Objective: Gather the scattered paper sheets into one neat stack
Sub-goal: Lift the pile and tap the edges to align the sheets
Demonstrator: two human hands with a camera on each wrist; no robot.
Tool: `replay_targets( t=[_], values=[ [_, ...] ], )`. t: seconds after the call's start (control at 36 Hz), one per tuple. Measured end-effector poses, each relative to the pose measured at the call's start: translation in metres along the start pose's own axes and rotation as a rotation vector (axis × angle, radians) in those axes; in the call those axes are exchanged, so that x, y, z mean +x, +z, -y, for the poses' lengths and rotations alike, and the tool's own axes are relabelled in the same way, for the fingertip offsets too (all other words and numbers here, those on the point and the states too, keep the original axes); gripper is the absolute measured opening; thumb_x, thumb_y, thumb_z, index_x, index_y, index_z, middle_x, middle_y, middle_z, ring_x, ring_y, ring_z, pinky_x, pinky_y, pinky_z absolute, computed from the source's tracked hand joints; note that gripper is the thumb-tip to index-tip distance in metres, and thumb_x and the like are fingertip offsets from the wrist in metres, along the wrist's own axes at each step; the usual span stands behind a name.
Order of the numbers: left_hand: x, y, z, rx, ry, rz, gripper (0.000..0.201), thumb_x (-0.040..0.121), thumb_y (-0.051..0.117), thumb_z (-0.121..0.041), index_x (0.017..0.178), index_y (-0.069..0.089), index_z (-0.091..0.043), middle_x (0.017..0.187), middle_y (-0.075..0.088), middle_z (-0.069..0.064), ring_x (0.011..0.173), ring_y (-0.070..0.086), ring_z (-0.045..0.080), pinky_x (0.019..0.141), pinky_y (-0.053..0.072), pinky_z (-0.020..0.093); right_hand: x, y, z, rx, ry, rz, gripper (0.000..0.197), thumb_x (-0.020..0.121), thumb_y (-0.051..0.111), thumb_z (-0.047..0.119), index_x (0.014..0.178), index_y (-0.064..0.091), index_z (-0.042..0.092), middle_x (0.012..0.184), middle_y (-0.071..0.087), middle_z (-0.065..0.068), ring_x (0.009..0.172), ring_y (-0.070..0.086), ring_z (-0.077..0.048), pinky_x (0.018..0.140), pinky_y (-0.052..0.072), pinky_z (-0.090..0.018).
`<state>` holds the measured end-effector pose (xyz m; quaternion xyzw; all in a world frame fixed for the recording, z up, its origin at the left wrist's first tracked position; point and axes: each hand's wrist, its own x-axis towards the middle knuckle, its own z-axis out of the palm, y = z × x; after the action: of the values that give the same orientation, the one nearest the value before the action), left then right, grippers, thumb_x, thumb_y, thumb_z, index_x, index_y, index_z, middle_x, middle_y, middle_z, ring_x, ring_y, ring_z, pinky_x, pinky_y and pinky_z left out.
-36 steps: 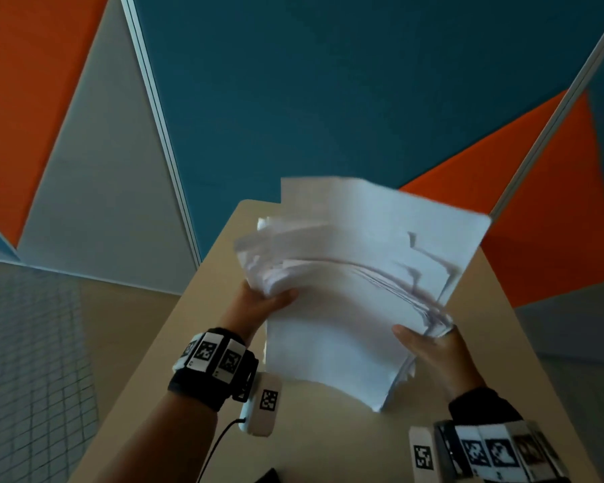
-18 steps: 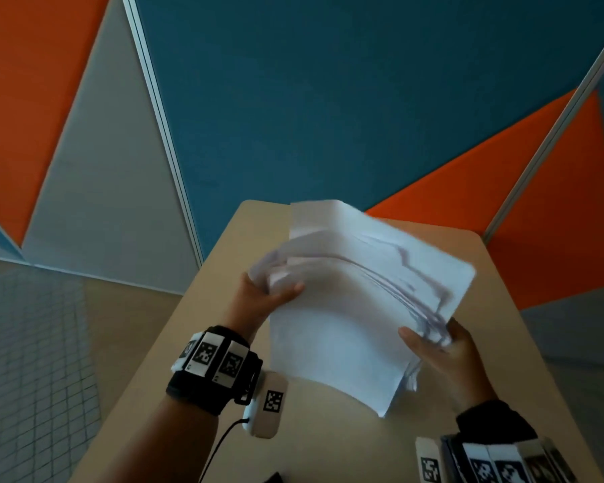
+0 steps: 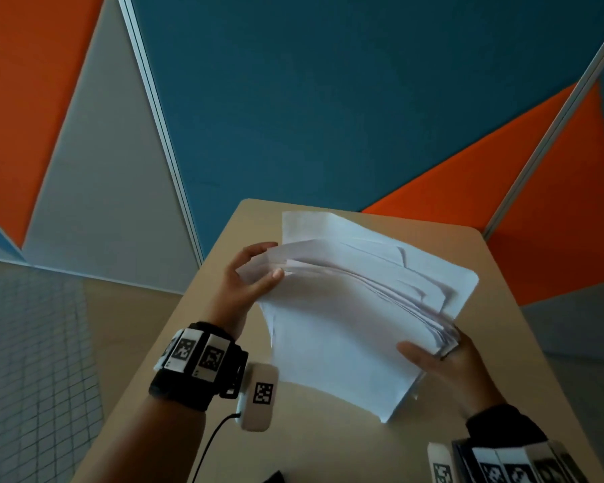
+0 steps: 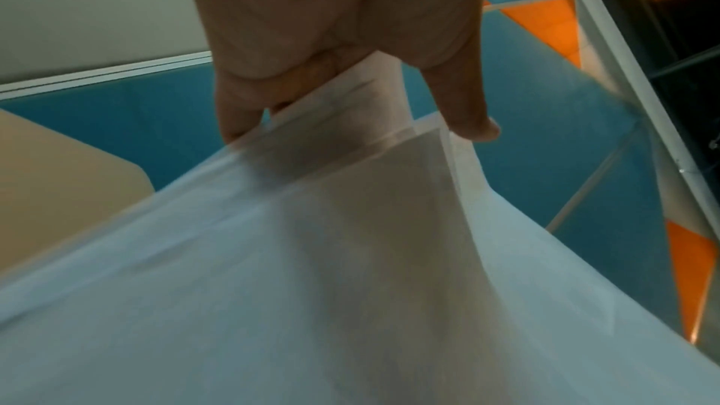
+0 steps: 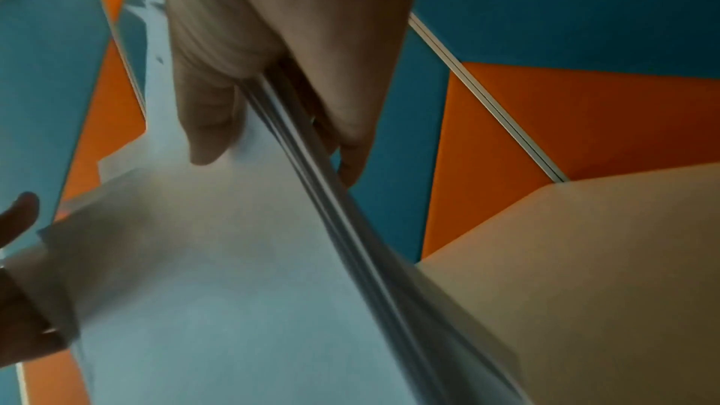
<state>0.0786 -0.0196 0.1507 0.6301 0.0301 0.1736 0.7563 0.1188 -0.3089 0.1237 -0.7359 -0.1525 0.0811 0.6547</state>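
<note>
A loose bundle of white paper sheets point(image 3: 346, 318) is held tilted above the beige table point(image 3: 328, 444), its upper edges fanned and uneven. My left hand point(image 3: 255, 273) grips the bundle's upper left corner, thumb on the near face and fingers behind. My right hand point(image 3: 443, 357) pinches the right edge, thumb on the front, fingers behind. In the left wrist view the paper sheets point(image 4: 350, 257) run between my left hand's thumb and fingers point(image 4: 350, 122). In the right wrist view the paper sheets' point(image 5: 218, 273) stacked edges pass through my right hand point(image 5: 280, 140).
The narrow table stands against blue and orange wall panels point(image 3: 328, 99). Its left edge drops to a tiled floor point(image 3: 32, 378). A white wrist-camera unit with a cable point(image 3: 258, 395) hangs under my left wrist above the table.
The bundle has come down and away from me, toward the table. The fanned top edges have drawn closer together. Both hands keep their grips.
</note>
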Motion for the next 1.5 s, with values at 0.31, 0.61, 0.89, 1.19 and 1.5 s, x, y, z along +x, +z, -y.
replay_targets(
  t=[0.31,0.61,0.89,1.19,1.5],
  values=[
    [0.011,0.009,-0.016,0.007,-0.049,0.03,0.044,0.063,0.072,-0.048,0.099,0.065,-0.024,0.084,0.07,-0.004,0.08,0.064,0.012,0.072,0.054,0.024,0.0,0.001,-0.011,0.01,0.061,0.008,0.038,0.062,0.081,0.001,0.089,0.07,0.025,0.086,0.077,0.014,0.085,0.071,-0.003,0.066,0.054,-0.008],
    [0.007,0.027,-0.023,0.133,-0.03,0.212,0.087,0.052,0.071,-0.067,0.12,0.051,-0.017,0.114,0.063,0.003,0.104,0.063,0.008,0.084,0.054,0.021,0.003,0.009,-0.012,0.042,0.045,-0.066,0.035,0.069,0.072,-0.01,0.075,0.067,0.024,0.06,0.072,0.023,0.062,0.067,0.011,0.058,0.051,-0.004],
    [-0.01,0.083,-0.054,1.481,0.79,0.187,0.105,0.062,0.042,-0.083,0.143,0.022,-0.018,0.152,0.034,0.006,0.142,0.025,0.019,0.114,0.008,0.056,0.0,0.009,-0.006,0.012,-0.025,-0.049,0.026,0.06,0.08,0.035,0.085,0.072,0.036,0.085,0.074,0.027,0.085,0.066,0.011,0.081,0.054,-0.01],
    [-0.008,0.096,-0.038,1.669,0.613,0.34,0.104,0.063,0.045,-0.078,0.14,0.029,-0.009,0.131,0.06,0.005,0.117,0.059,0.022,0.107,0.025,0.062,0.001,0.001,-0.012,-0.047,-0.025,-0.025,0.038,0.072,0.074,-0.001,0.087,0.067,0.033,0.081,0.075,0.025,0.082,0.068,0.007,0.071,0.053,-0.006],
    [-0.014,0.104,-0.023,1.64,0.581,0.478,0.1,0.06,0.068,-0.064,0.138,0.029,-0.014,0.124,0.065,0.003,0.106,0.066,0.021,0.1,0.039,0.059,-0.001,0.005,-0.002,-0.07,-0.07,0.008,0.04,0.069,0.074,-0.005,0.088,0.061,0.028,0.082,0.07,0.034,0.077,0.062,0.018,0.066,0.046,0.002]
  ],
)
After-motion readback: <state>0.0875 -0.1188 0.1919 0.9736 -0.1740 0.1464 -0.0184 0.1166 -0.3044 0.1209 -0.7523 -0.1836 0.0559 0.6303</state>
